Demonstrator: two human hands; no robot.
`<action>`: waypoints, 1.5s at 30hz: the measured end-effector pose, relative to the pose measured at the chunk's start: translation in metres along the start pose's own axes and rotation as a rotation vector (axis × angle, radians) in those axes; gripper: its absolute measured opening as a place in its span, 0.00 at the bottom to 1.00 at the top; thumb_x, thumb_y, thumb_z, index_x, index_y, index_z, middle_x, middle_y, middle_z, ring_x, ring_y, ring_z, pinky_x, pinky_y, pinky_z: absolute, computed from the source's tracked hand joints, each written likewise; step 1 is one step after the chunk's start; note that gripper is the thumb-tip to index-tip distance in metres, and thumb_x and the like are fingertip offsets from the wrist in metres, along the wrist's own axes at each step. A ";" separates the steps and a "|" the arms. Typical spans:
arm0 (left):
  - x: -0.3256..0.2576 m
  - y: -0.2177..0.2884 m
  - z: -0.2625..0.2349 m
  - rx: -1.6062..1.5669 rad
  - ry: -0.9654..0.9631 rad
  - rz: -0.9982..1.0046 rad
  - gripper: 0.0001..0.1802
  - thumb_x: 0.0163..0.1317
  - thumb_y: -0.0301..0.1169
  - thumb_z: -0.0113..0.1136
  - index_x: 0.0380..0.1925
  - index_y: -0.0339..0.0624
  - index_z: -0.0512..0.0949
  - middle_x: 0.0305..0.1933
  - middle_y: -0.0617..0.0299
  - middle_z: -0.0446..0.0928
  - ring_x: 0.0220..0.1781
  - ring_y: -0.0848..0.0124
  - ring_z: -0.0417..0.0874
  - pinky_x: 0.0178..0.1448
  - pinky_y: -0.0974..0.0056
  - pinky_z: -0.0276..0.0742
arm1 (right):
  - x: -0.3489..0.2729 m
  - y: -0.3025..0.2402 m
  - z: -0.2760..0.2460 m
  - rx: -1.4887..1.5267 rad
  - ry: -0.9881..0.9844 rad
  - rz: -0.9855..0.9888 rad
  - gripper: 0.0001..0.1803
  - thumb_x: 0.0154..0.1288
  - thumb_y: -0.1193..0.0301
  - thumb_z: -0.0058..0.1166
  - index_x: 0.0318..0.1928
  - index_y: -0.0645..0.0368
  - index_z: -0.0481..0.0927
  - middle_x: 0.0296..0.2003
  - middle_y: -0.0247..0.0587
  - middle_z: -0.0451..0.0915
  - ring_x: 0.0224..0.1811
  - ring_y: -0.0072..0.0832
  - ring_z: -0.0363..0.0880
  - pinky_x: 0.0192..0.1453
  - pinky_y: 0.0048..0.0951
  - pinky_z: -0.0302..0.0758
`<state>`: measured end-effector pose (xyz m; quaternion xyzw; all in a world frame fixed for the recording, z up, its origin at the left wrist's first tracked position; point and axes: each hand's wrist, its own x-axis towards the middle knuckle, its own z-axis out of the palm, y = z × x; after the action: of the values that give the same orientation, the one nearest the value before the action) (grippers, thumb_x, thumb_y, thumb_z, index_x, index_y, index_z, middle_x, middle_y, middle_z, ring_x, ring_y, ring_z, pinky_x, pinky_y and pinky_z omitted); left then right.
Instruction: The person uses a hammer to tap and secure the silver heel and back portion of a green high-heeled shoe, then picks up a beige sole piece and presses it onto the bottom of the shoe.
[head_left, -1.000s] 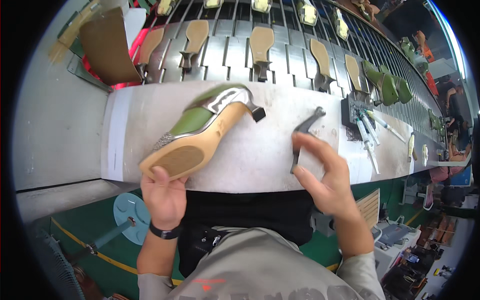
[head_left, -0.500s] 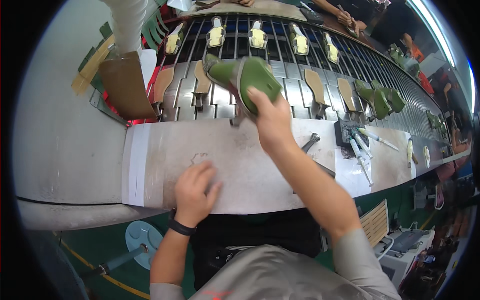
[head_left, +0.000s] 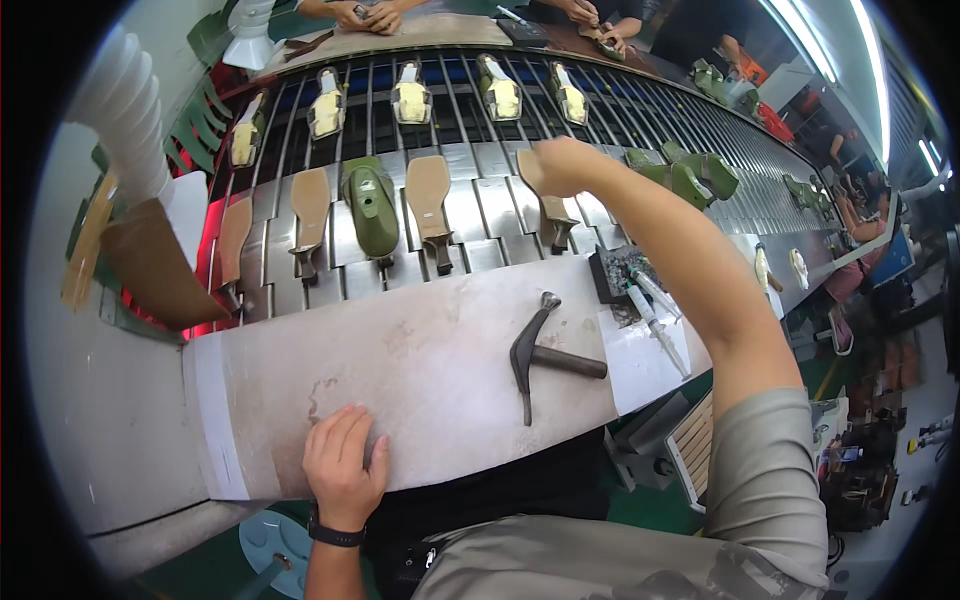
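Head view: the right hand's [head_left: 570, 166] fingers [head_left: 549, 170] partly cover 1 tan sole [head_left: 529, 175].

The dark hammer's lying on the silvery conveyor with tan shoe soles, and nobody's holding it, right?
Not quite: the dark, metal-headed hammer lies on the pale, stained worktable, not on the silvery, slatted conveyor with the tan, heeled shoe soles, as the head view shows. Indeed, nobody holds it.

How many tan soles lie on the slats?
4: a sole far left, one left of the green shoe, one right of it, one partly under the right hand; more may be hidden.
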<state>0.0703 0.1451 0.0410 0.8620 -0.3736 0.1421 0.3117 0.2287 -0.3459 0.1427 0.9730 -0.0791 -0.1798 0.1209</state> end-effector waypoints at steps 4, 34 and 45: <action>0.003 0.000 0.001 0.039 -0.017 -0.011 0.16 0.59 0.29 0.71 0.46 0.33 0.85 0.52 0.49 0.87 0.57 0.48 0.87 0.61 0.45 0.80 | 0.004 0.100 0.080 -0.111 -0.475 0.205 0.29 0.57 0.58 0.74 0.59 0.54 0.91 0.63 0.49 0.87 0.65 0.44 0.86 0.67 0.46 0.82; 0.023 0.000 -0.023 0.038 -0.159 -0.025 0.07 0.67 0.24 0.68 0.42 0.32 0.86 0.48 0.44 0.87 0.50 0.46 0.87 0.61 0.44 0.84 | 0.143 0.172 0.040 0.210 0.268 0.500 0.40 0.72 0.63 0.53 0.75 0.81 0.63 0.60 0.64 0.85 0.62 0.49 0.88 0.66 0.44 0.83; -0.005 0.010 -0.027 0.041 0.043 -0.005 0.21 0.69 0.33 0.71 0.57 0.31 0.84 0.58 0.41 0.86 0.61 0.42 0.86 0.70 0.44 0.80 | -0.174 0.024 -0.047 0.895 0.420 0.137 0.36 0.67 0.51 0.62 0.57 0.76 0.80 0.51 0.70 0.86 0.57 0.57 0.87 0.61 0.46 0.82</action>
<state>0.0595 0.1605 0.0636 0.8659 -0.3619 0.1675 0.3021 0.0832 -0.3245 0.2490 0.9372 -0.1863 0.0800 -0.2838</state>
